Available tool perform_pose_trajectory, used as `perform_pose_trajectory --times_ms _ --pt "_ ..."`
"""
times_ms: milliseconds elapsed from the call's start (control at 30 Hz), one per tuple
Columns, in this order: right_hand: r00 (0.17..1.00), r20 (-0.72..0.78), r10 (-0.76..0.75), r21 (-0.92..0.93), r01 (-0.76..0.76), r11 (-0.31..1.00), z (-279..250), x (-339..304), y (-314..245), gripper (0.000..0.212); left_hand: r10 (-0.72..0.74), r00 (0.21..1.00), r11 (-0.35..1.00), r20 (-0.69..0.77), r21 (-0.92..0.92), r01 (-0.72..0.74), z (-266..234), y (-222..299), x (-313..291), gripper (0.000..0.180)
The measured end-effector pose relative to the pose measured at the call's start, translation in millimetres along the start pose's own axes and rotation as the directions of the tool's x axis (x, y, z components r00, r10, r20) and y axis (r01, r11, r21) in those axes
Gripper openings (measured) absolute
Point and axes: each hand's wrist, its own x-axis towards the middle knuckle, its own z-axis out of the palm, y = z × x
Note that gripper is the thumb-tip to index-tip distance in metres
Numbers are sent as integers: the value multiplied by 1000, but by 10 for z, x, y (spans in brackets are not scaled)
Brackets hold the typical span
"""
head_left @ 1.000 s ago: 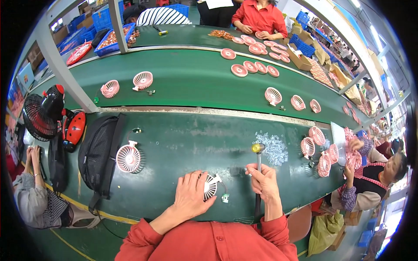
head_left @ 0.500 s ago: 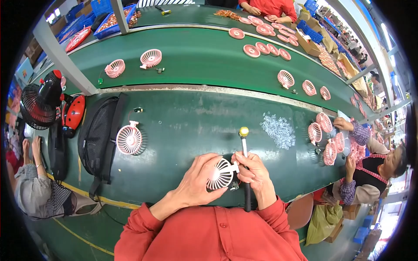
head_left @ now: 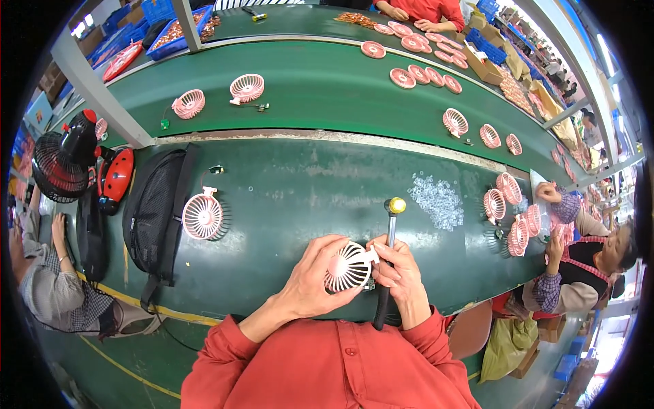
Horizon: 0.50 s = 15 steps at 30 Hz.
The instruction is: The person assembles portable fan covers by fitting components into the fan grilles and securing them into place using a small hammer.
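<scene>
My left hand (head_left: 310, 278) is wrapped round a pale pink fan housing (head_left: 349, 266) with a slotted round cage, in front of my chest. With its thumb and fingertips, my right hand (head_left: 400, 271) touches the housing's short neck. A hammer (head_left: 391, 228) is also in my right hand, its yellow-faced head up and its black grip pointing down toward my shirt. A small circuit board shows partly below the neck. Past my left hand, another pink fan housing (head_left: 202, 217) lies on the green bench, wired to a small board (head_left: 216, 170).
Small clear plastic pieces (head_left: 436, 202) lie heaped ahead to the right. Several pink housings (head_left: 518, 235) stand near a co-worker at the right. A black bag (head_left: 158, 217) and a black-and-red fan (head_left: 65, 160) are at the left. Beyond runs a green conveyor belt (head_left: 327, 92) carrying pink parts.
The hammer's head has swung a little to the right, and the fan housing has turned slightly in my hands. Parts on the belt have shifted right. A person's hand at the left has moved.
</scene>
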Motion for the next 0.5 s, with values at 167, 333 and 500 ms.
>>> perform_pose_trajectory --times_ms 167,333,500 --pt "998 -32 -50 -117 46 992 108 -70 -17 19 -15 1000 999 -16 35 16 -18 0 1 74" --pt "942 -170 -288 -652 112 750 286 -150 35 16 3 999 991 -46 137 3 -27 64 7 74" --pt "826 128 -548 -937 282 207 250 -158 95 18 89 992 963 -91 261 -63 -16 117 15 75"
